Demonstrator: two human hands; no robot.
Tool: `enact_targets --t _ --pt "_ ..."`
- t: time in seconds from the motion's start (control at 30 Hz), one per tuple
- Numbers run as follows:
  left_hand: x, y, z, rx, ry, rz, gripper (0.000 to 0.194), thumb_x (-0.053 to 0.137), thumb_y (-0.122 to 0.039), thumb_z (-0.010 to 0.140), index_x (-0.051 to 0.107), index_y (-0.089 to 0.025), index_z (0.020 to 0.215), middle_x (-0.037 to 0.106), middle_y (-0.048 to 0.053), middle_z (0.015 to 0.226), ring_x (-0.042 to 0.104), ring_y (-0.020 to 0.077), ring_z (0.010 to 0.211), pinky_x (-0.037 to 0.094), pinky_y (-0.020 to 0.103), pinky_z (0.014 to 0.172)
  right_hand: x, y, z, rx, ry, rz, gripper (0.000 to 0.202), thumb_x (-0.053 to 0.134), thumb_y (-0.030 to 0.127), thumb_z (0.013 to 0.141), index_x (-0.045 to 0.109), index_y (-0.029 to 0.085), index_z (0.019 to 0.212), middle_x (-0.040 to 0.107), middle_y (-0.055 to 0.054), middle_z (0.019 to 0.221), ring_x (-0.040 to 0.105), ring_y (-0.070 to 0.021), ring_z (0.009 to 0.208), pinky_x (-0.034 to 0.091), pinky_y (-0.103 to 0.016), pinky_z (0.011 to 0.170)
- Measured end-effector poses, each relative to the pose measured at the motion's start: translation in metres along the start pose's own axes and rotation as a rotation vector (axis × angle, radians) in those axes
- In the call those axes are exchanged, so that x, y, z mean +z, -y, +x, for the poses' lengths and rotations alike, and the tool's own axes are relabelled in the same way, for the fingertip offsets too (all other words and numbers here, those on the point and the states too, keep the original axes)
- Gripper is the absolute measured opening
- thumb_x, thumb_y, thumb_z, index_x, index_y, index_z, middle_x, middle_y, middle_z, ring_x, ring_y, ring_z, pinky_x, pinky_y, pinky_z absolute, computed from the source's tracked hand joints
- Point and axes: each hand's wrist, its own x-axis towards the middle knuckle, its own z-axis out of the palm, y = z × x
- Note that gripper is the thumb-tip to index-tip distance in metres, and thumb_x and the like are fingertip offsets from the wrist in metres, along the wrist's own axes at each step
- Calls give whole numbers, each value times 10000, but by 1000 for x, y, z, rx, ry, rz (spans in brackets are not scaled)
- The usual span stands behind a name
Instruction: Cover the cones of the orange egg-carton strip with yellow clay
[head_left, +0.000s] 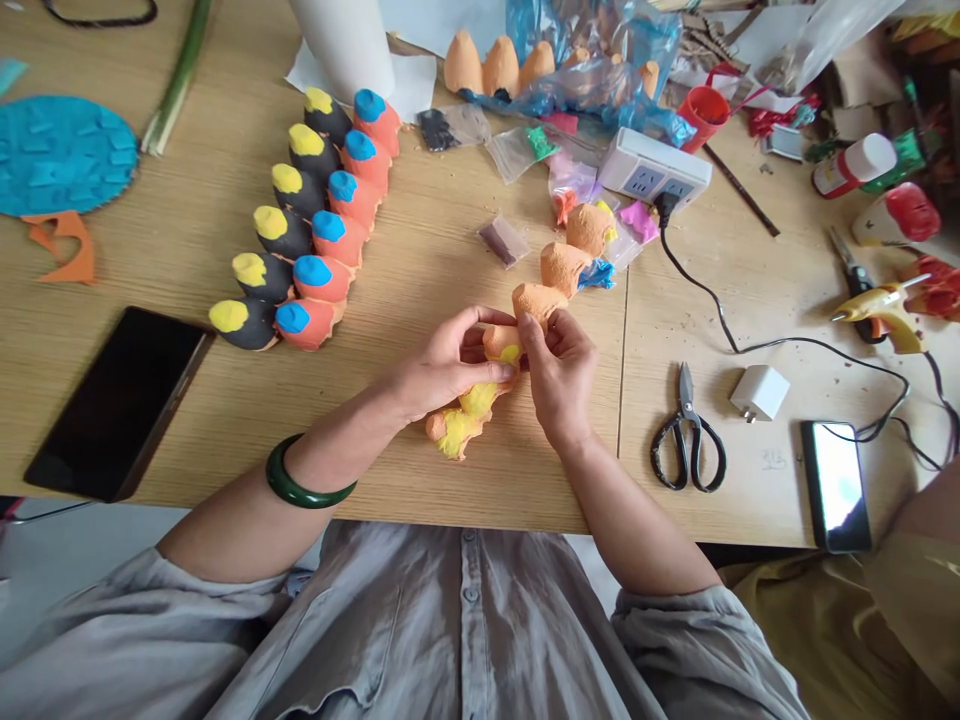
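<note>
An orange egg carton strip (pixel 564 268) lies slantwise on the table between my hands, with several cups in a row. Yellow clay (pixel 454 436) covers the two nearest cups, and a small yellow patch (pixel 510 353) sits on the cup beyond them. My left hand (pixel 450 368) grips that cup from the left, thumb along its near side. On the right, the thumb and fingers of my right hand (pixel 559 375) close on the strip's edge beside the same cup. Its fingertips are partly hidden. Farther up the strip, the cups are bare orange.
Two painted egg carton rows (pixel 322 230) stand left, near a large dark phone (pixel 120 400). Scissors (pixel 686 430), a white charger (pixel 759 392) and a lit phone (pixel 835 485) lie right. A power strip (pixel 655 168) trails its cable. Clay packets (pixel 504 240) lie beyond; another person's sleeve (pixel 847 640) shows lower right.
</note>
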Motion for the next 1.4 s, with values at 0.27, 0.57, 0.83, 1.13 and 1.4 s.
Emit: enact_targets --t 0.27,0.57,0.83,1.13,1.4 --pt "10 5 -2 29 -88 36 535 793 -81 634 566 -199 1103 709 -18 877 709 130 727 559 241 621 2 0 -1 20 -3 -1 518 750 566 881 402 243 673 367 56 621 357 -97 570 299 -259 488" --pt "-10 -3 1 -16 109 -47 597 834 -205 714 637 -198 1277 768 57 1069 754 223 990 618 332 817 -6 3 7 70 34 56 467 761 567 869 454 248 723 440 54 642 459 -106 575 403 -257 513" --pt "-20 -8 7 -52 120 28 606 894 -184 679 663 -173 1239 796 51 997 768 213 906 622 342 835 -5 -1 7 110 62 88 501 793 605 829 467 242 716 444 52 640 452 -101 569 382 -254 493" --pt "-25 -7 7 -8 99 194 580 903 -170 661 614 -155 1164 785 35 924 772 214 862 611 311 742 1 -3 1 46 51 -24 547 762 582 866 387 243 659 377 61 603 378 -92 564 304 -251 484" --pt "-14 -3 3 0 49 212 571 851 -157 644 542 -186 1123 741 -29 814 739 172 740 571 266 657 3 -4 0 31 37 -54 534 746 551 883 374 241 658 354 80 584 354 -74 536 273 -237 464"
